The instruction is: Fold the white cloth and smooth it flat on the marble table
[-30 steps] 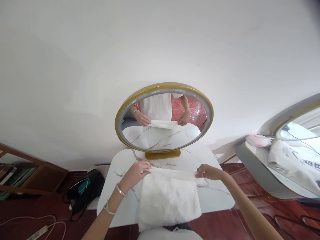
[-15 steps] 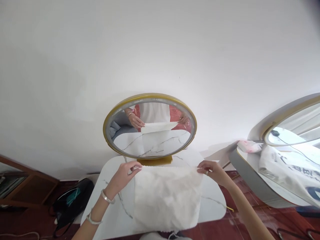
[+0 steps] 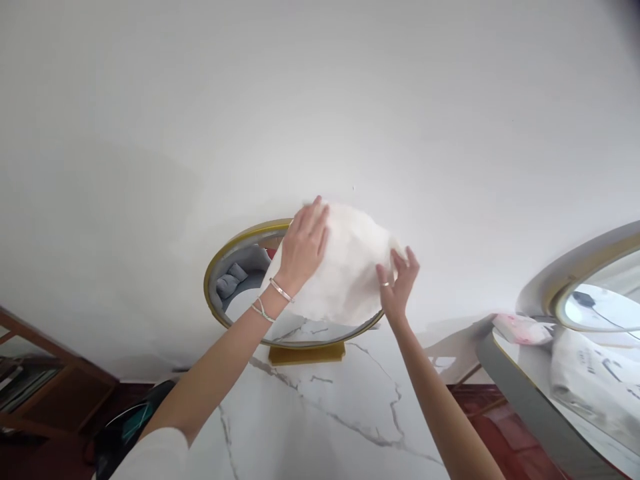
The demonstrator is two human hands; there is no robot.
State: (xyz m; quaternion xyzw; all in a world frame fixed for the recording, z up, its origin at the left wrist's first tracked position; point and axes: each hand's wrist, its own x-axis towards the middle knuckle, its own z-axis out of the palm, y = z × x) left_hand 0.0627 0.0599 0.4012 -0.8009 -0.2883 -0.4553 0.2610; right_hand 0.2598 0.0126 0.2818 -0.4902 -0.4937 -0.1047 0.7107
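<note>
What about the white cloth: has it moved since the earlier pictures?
Yes. The white cloth rose from the marble table and now lies against the round mirror.

The one camera sits on the person's head, looking forward at the white wall [image 3: 320, 100], close over the marble table [image 3: 320, 427] and round mirror [image 3: 235, 280].

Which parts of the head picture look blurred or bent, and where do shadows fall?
Head view: the white cloth and the left hand and right hand on it look slightly smeared; the wide lens bends the second mirror at the right edge; a soft shadow lies on the wall left of the gold-rimmed mirror.
</note>
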